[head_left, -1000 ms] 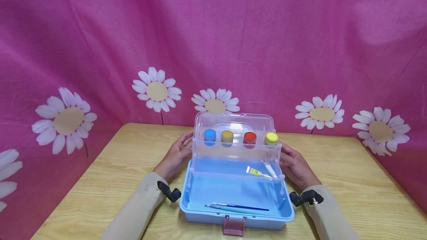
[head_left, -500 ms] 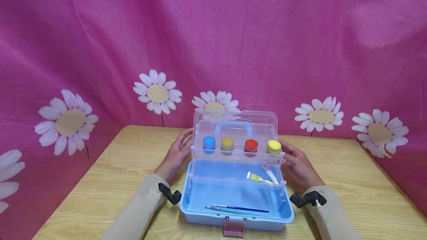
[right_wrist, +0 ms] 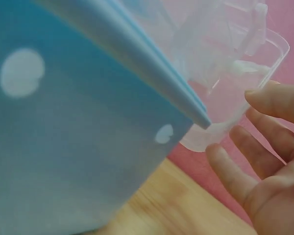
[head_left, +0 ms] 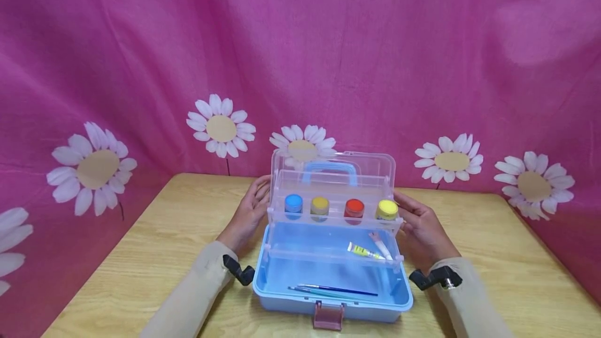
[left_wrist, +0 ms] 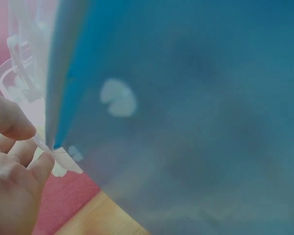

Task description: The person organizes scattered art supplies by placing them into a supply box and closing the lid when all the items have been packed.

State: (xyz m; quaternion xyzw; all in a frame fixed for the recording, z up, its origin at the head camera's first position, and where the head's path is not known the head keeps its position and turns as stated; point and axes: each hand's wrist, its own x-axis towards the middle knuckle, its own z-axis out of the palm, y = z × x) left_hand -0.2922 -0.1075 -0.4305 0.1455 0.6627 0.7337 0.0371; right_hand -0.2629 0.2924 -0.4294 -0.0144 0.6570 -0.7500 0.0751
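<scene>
A blue plastic storage box (head_left: 333,313) stands raised on the table, its clear lid (head_left: 368,160) up and tilted back. My left hand (head_left: 249,215) lies at the lid's left side, thumb and fingertips close to its edge in the left wrist view. On the other side, my right hand (head_left: 422,228) touches or nearly touches the lid's edge with loosely spread fingers. A clear upper tray holds a blue paint jar (head_left: 293,207), a dark yellow jar (head_left: 320,208), a red jar (head_left: 354,212) and a bright yellow jar (head_left: 387,210).
Two small tubes, a yellow one (head_left: 361,250) and a white one (head_left: 381,246), lie in the lower tray. Two paintbrushes (head_left: 338,290) lie in the box's bottom. A pink latch (head_left: 328,316) hangs in front. Behind the wooden table (head_left: 178,233) is a pink curtain (head_left: 375,56).
The lid has tilted further back, showing its blue handle. The upper trays have come forward and down with the jars and tubes. Both hands stay at the lid's sides.
</scene>
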